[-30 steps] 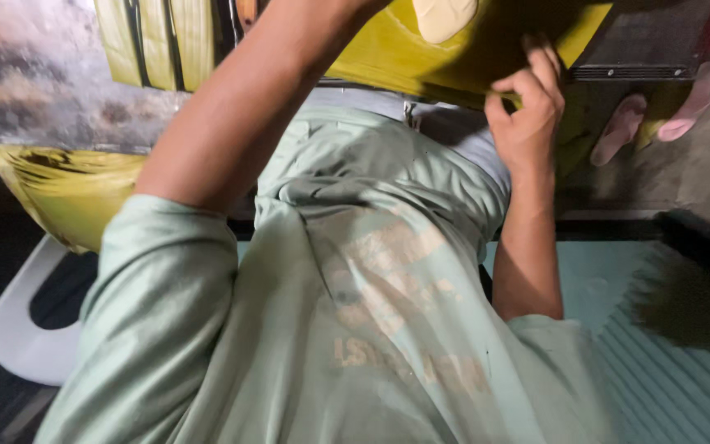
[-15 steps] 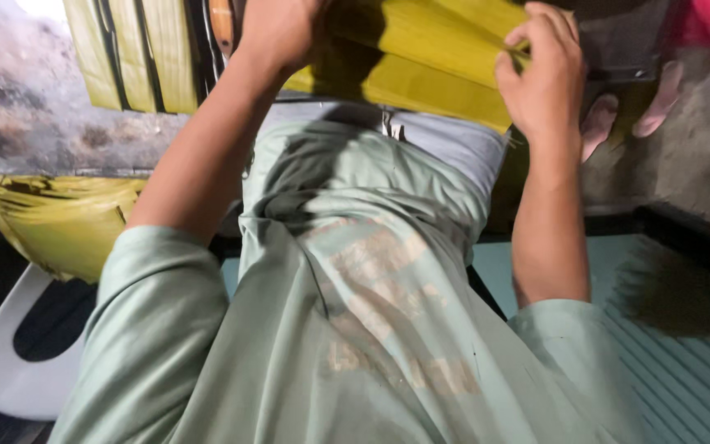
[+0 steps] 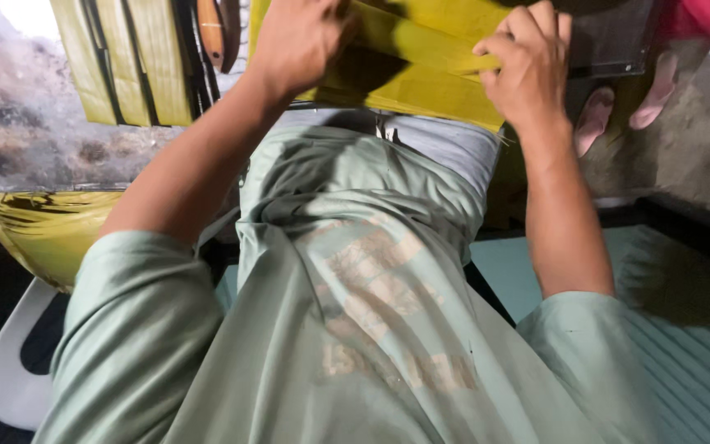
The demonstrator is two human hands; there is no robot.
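A yellow sheet of folded material (image 3: 421,70) lies across my lap near the top of the view. My left hand (image 3: 301,37) presses down on its left part with curled fingers. My right hand (image 3: 527,70) pinches a folded edge of the same yellow sheet at its right side. My pale green shirt (image 3: 355,304) fills the lower middle of the view.
Several yellow folded strips (image 3: 125,62) stand at the upper left. More crumpled yellow material (image 3: 43,230) lies at the left, above a white plastic chair (image 3: 10,370). Another person's bare feet (image 3: 626,103) rest on the floor at the upper right. A teal ribbed surface (image 3: 684,329) lies at the right.
Both hands have come down into fuller view onto the yellow sheet. The left hand, out of view before, now presses it; the right grips its folded edge.
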